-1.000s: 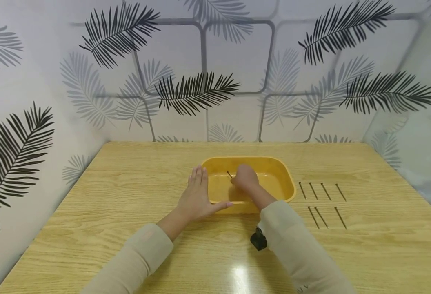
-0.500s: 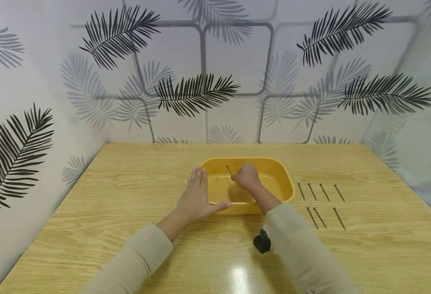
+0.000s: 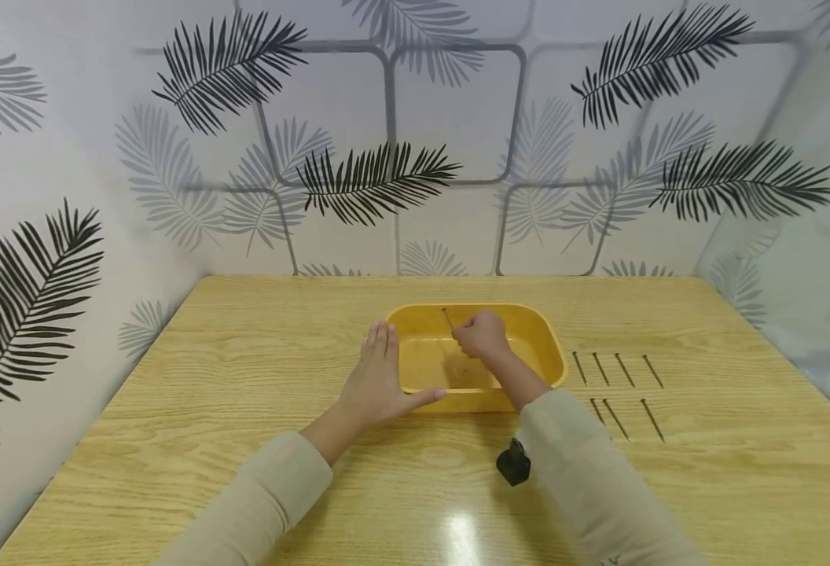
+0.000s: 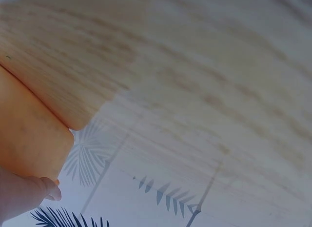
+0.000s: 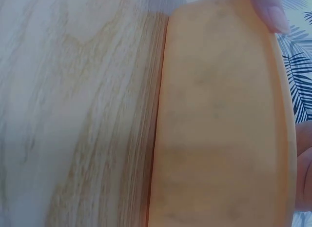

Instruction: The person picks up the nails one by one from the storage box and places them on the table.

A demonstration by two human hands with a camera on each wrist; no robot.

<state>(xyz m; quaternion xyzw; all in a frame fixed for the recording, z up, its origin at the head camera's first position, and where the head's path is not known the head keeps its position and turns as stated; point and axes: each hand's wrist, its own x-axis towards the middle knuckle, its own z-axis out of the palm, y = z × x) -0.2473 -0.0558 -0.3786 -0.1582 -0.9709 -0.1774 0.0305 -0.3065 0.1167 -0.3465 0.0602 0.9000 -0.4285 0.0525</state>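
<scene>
A thin dark nail (image 3: 447, 317) is pinched in the right hand (image 3: 483, 333), held tilted over the yellow tray (image 3: 549, 346). The shallow, round-cornered tray sits on the wooden table, and the left hand (image 3: 380, 377) lies flat against its left wall.

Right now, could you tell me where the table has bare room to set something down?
Bare wood lies left of the left hand and behind the yellow tray. Right of the tray, nails in two rows crowd the table.
</scene>
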